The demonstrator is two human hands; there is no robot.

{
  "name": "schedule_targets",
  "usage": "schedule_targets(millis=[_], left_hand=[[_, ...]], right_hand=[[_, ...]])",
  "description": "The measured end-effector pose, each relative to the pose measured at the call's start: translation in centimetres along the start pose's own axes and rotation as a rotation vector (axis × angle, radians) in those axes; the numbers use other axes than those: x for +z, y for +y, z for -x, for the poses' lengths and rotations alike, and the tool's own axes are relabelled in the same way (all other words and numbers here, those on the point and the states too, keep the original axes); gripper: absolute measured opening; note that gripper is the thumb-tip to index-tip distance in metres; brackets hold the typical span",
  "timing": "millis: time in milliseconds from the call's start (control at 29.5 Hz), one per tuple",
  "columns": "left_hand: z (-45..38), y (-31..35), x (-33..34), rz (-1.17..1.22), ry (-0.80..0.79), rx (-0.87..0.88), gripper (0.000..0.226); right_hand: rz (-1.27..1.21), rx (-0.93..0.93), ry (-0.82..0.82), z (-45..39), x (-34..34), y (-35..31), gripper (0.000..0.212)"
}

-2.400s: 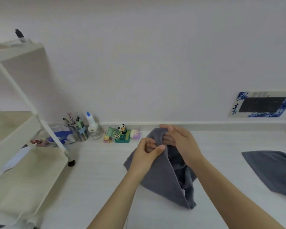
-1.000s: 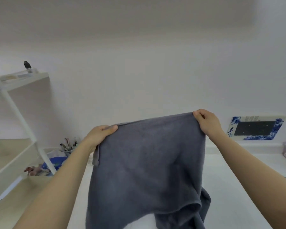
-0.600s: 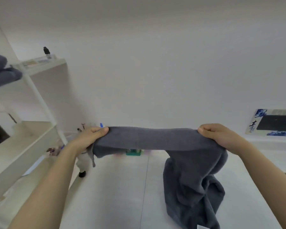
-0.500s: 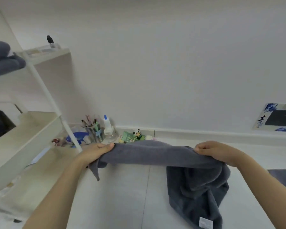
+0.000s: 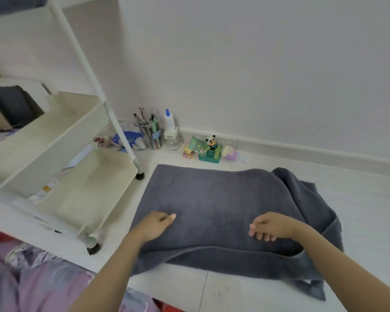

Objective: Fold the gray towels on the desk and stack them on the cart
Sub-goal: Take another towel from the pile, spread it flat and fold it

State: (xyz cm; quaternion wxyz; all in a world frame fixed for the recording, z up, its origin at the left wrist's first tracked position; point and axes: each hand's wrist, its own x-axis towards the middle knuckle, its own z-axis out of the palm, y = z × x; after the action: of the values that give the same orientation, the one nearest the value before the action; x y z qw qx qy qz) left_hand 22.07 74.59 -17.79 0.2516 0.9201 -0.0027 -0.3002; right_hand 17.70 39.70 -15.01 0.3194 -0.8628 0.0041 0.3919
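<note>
Gray towel [image 5: 214,199] spread flat on desk [image 5: 358,199], right side bunched.

The towel [image 5: 212,206] across the lower middle of the frame is plain dark gray. The cart [image 5: 54,140] at the left is cream white with white posts and black casters. The desk [image 5: 358,199] and wall are white. The glue bottle [image 5: 169,124] has a blue tip. The panda figurine [image 5: 211,140] is black and white on a green base. Purple patterned fabric [image 5: 32,282] fills the lower left.

No text can be read; print on the green packet [image 5: 196,144] is too small.
</note>
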Motion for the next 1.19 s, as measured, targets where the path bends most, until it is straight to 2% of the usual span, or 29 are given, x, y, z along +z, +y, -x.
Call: schedule_targets(millis=[68,170,271,407,509,543,577,645,713,747,780,848,882,984,1052,1120,1188], left_hand=[[-0.2,-0.3,2.0,-0.072,0.02,-0.006,0.049],[0.2,-0.2,4.1,-0.192,-0.02,-0.026,0.056],[0.3,-0.2,5.3,-0.142,-0.017,-0.038,0.057],[-0.3,-1.3,5.8,-0.097,-0.005,-0.024,0.053],[-0.6,-2.2,5.8,-0.087,-0.001,0.003,0.051],[-0.6,-2.2,5.6,-0.077,0.009,0.004,0.051],[-0.5,-2.1,5.6,-0.073,0.02,-0.003,0.051],[-0.4,-1.5,5.9,-0.1,0.074,-0.026,0.052],[-0.1,-0.4,7.0,-0.186,0.137,-0.006,0.058],[0.1,0.1,7.8,-0.219,0.155,0.023,0.061],[0.2,0.4,8.7,-0.242,0.16,0.048,0.064],[0.2,0.3,10.2,-0.321,0.166,0.063,0.071],[0.0,0.0,10.5,-0.375,0.186,0.066,0.078],[-1.0,-0.7,10.2,-0.461,0.218,0.083,0.092],[-1.6,-0.6,9.6,-0.445,0.201,0.075,0.089],[-2.0,0.2,9.2,-0.403,0.168,0.046,0.073],[-1.9,1.5,9.3,-0.343,0.176,0.053,0.068]], right_hand=[[0.003,-0.076,0.068,-1.1,1.1,-0.6,0.025],[0.146,-0.094,0.002,-2.3,3.4,-1.4,0.039],[0.073,-0.08,-0.062,-2.3,5.6,-2.5,0.046],[0.101,0.004,-0.269,-2.3,7.6,-3.3,0.056],[0.198,-0.017,-0.482,-2.2,8.0,-3.6,0.068],[0.184,-0.033,-0.475,-2.2,7.9,-3.6,0.071],[0.141,-0.044,-0.399,-2.3,8.0,-3.5,0.071],[0.112,-0.066,-0.046,-3.0,8.4,-2.7,0.06],[0.309,-0.08,0.345,-3.9,9.1,-1.4,0.045],[0.397,-0.062,0.45,-4.1,9.3,-0.8,0.047],[0.453,-0.034,0.49,-4.1,9.7,-0.3,0.058],[0.511,-0.01,0.453,-3.9,10.8,0.9,0.088],[0.529,-0.011,0.436,-4.0,11.5,1.4,0.096],[0.543,-0.018,0.402,-3.9,12.8,1.4,0.102],[0.556,-0.053,0.391,-3.6,12.6,0.9,0.109],[0.527,-0.073,0.491,-3.1,11.4,0.4,0.098],[0.451,-0.02,0.753,-2.6,9.7,0.5,0.067]])
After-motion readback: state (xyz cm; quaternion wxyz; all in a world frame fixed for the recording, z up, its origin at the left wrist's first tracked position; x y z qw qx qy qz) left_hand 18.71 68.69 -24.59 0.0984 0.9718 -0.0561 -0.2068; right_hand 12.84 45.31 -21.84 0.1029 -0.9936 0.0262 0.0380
